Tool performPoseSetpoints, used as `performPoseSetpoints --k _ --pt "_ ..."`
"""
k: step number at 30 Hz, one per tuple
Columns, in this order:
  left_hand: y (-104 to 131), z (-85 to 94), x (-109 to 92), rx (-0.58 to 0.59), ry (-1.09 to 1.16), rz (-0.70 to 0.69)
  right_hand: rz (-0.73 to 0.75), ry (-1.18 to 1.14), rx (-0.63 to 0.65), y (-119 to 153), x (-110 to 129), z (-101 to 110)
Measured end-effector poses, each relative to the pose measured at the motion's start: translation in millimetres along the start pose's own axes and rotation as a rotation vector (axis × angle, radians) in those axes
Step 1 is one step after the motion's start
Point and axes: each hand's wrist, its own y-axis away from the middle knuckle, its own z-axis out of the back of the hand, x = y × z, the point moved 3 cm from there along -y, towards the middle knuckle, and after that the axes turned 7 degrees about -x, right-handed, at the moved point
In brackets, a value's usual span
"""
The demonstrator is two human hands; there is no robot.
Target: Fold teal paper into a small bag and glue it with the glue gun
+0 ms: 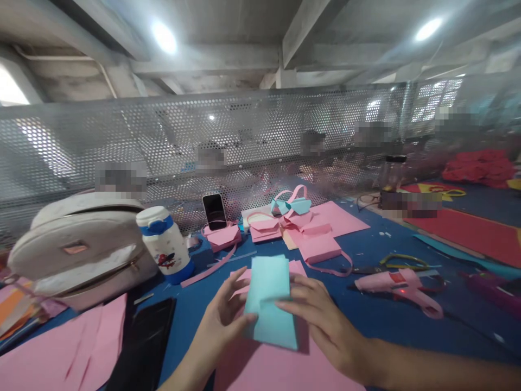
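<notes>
A folded piece of light blue paper (269,282) is held between my two hands, above a pink paper sheet (280,372). My left hand (228,312) grips its left edge, with the thumb on the front face and the fingers partly behind. On the other side, my right hand (321,315) holds the right edge, one finger lying across the front. Several small pink paper bags with strips for handles, such as this paper bag (321,247), rest behind the blue piece. A pink glue gun (401,288) with a small red light lies to the right.
Scissors (402,263) lie behind the glue gun. On the left stand a white and blue bottle (165,244) and a light backpack (81,244). A phone (214,210) leans upright near the perforated metal screen (171,146). Pink paper (81,347) and a black case (142,347) lie front left.
</notes>
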Motion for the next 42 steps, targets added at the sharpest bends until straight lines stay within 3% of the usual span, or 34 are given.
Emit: performPoseSetpoints --k 3,6,8,12,15,18,22,25,31,42 --pt "-0.8 1.2 -9.1 -0.052 -0.081 -0.088 0.008 0.035 -0.042 1.9 -1.6 0.6" --pt "2.0 8.8 -19.2 -0.165 -0.301 -0.190 0.018 0.047 -0.108 2.1 -5.4 1.1" --pt "5.5 13.0 -25.5 -0.180 -0.467 -0.321 0.021 0.043 -0.119 0.2 -7.0 1.1" --pt "14.7 8.4 -30.9 0.009 -0.796 -0.612 -0.083 0.012 -0.138 -3.9 -10.5 0.5" --pt "20.6 0.3 -28.0 0.123 -0.991 -0.714 -0.201 -0.025 -0.239 -2.5 -15.6 -0.4" --pt "21.7 -4.3 -24.9 0.152 -1.073 -0.785 -0.281 -0.057 -0.268 -0.3 -20.1 -2.9" --pt "16.7 -3.5 -23.9 0.173 -1.064 -0.894 -0.321 -0.018 -0.164 -4.6 -18.6 -3.2" --pt "13.8 -3.1 -22.8 0.207 -1.065 -0.932 -0.264 0.025 -0.077 -11.8 -12.6 -1.5" --pt "16.8 -6.6 -22.2 0.163 -1.050 -0.939 -0.198 0.080 -0.002 -13.9 -15.0 -4.1" --pt "21.6 -7.7 -29.6 0.109 -1.041 -0.839 -0.285 0.093 -0.161 -4.5 -28.8 -2.4"
